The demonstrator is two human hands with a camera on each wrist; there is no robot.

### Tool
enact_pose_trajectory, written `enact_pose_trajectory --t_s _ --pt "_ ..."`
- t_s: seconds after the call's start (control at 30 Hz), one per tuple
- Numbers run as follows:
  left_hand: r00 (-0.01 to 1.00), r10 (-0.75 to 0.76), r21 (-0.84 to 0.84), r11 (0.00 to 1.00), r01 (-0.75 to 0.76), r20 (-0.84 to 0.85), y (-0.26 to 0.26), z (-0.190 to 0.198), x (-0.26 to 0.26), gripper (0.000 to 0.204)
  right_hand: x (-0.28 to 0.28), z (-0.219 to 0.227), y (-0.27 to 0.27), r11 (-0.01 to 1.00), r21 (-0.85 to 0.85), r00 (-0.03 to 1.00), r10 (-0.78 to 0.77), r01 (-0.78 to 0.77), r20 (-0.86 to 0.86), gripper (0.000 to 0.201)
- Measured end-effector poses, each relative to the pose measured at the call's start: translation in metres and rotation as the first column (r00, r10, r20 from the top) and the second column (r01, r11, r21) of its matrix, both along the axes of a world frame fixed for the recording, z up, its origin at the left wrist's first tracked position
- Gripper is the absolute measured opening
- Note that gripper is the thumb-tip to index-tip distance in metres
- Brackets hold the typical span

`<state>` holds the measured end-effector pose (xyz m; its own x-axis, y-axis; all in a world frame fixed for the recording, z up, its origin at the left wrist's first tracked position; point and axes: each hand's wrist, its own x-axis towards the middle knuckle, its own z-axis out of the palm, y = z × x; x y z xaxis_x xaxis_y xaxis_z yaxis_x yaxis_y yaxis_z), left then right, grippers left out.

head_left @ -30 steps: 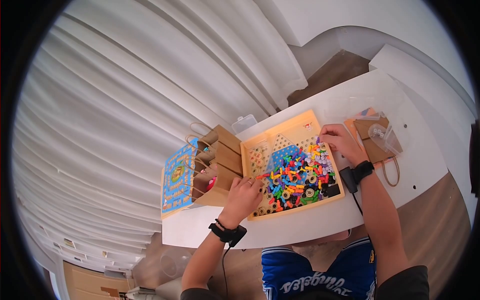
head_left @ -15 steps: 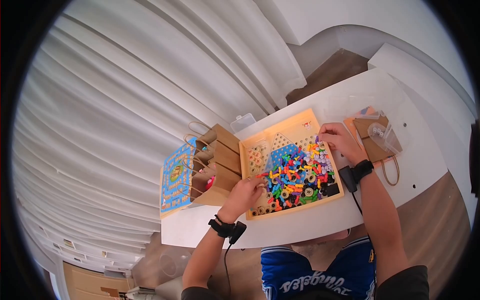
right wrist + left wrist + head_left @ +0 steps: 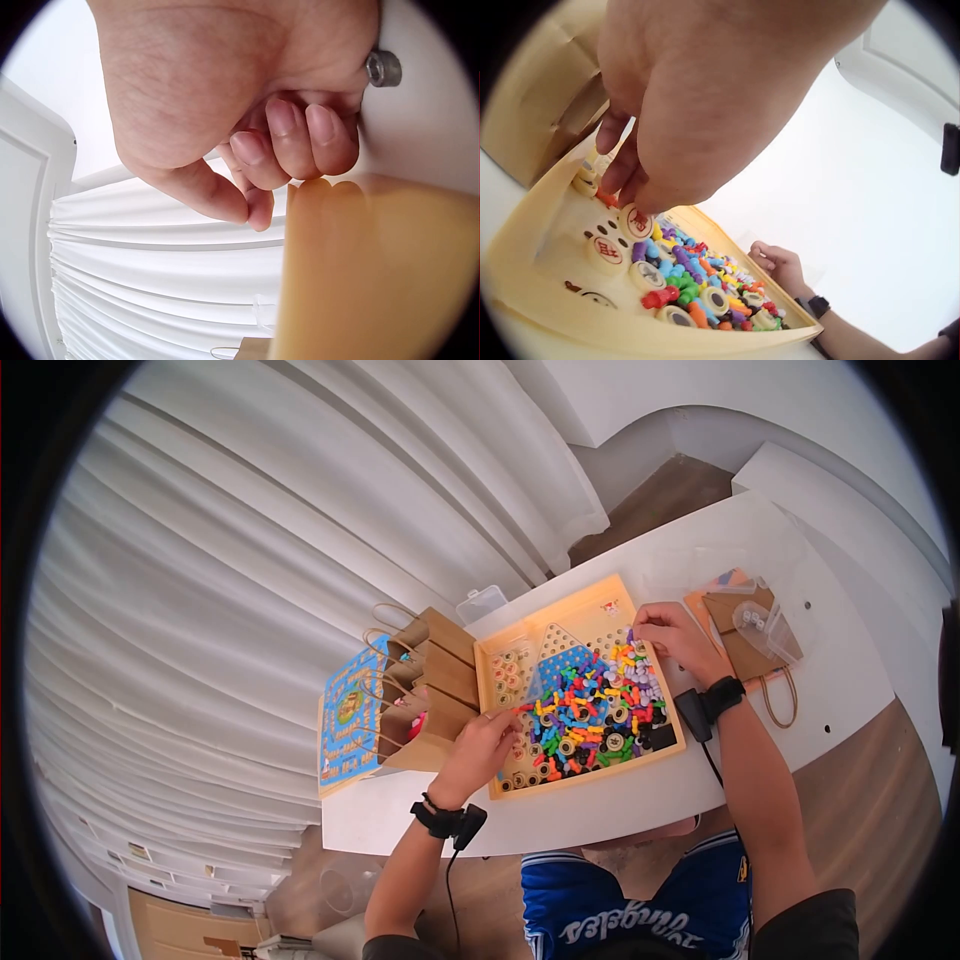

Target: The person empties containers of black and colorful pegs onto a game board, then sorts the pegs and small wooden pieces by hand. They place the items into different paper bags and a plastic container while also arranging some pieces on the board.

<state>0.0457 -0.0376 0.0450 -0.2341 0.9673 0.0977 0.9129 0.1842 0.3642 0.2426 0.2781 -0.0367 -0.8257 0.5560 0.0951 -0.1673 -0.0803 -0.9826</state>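
Observation:
My left hand [image 3: 478, 750] is over the near left part of a pale wooden tray [image 3: 600, 771]. In the left wrist view, its thumb and fingertips pinch a tilted round piece [image 3: 637, 223] with a red character. Another red-marked disc [image 3: 606, 253] lies just below it. Many coloured pegs [image 3: 682, 283] and discs fill the tray beside the hand. My right hand [image 3: 682, 643] rests at the tray's right edge. Its fingers are loosely curled against the tray's outer wall [image 3: 375, 262] in the right wrist view, with nothing visible between thumb and forefinger.
Brown paper bags [image 3: 450, 680] stand left of the tray, beside a blue printed board [image 3: 348, 705]. A clear lid [image 3: 482, 604] lies behind them. On the right are a flat brown bag [image 3: 735, 640] and a clear container [image 3: 775, 632] with white dice.
My left hand has shifted slightly up and left, and its grip on the disc shows now in the wrist view. My right hand has stayed at the tray edge.

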Motion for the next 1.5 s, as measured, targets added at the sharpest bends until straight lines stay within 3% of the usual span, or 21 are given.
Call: enact_pose_trajectory --t_s 0.03,0.17,0.23,0.33,0.63,0.77,0.87,1.03,1.27,1.5 --pt "0.995 0.019 -0.041 0.999 -0.015 0.098 -0.001 0.006 0.001 0.005 0.0 0.0 0.0 1.0 0.008 1.0 0.001 -0.001 0.0 0.015" --pt "0.994 -0.019 -0.197 0.98 0.04 0.107 -0.01 0.005 -0.002 0.007 -0.001 0.001 -0.002 0.999 0.03 1.0 0.013 -0.013 -0.016 0.01" --pt "0.99 -0.069 -0.102 0.993 0.057 -0.122 -0.013 0.001 0.002 0.008 -0.001 0.002 -0.003 1.0 0.002 1.0 0.012 -0.012 -0.011 0.01" --pt "0.98 -0.04 -0.075 0.997 0.026 -0.194 -0.016 -0.006 0.0 0.01 -0.001 0.002 -0.003 1.0 0.002 1.0 0.014 -0.014 -0.017 0.011" --pt "0.971 -0.089 -0.202 0.979 0.043 -0.222 -0.015 0.0 0.006 0.02 0.0 0.004 -0.003 1.0 0.013 1.0 0.005 -0.005 0.001 0.011" --pt "0.953 -0.107 -0.154 0.986 0.065 -0.285 -0.012 -0.004 0.005 0.018 -0.001 0.001 -0.002 1.0 0.013 1.0 0.006 -0.006 -0.012 0.011" --pt "0.946 -0.038 -0.093 0.996 0.008 -0.323 -0.002 -0.005 -0.002 0.016 0.001 0.004 -0.003 1.0 0.005 1.0 -0.001 0.001 -0.006 0.011" --pt "0.923 0.104 0.163 0.986 -0.046 -0.37 0.03 0.008 -0.014 0.015 -0.001 -0.001 0.002 1.0 0.005 1.0 0.019 -0.019 0.009 0.015" --pt "0.887 0.121 0.127 0.989 -0.071 -0.445 0.048 -0.014 -0.032 0.018 0.001 0.006 -0.004 1.0 0.016 1.0 0.009 -0.009 -0.021 0.01" --pt "0.929 0.132 0.008 0.99 -0.138 -0.347 0.049 -0.01 -0.039 0.021 -0.001 0.002 -0.002 0.999 0.034 1.0 0.006 -0.005 -0.005 0.01"
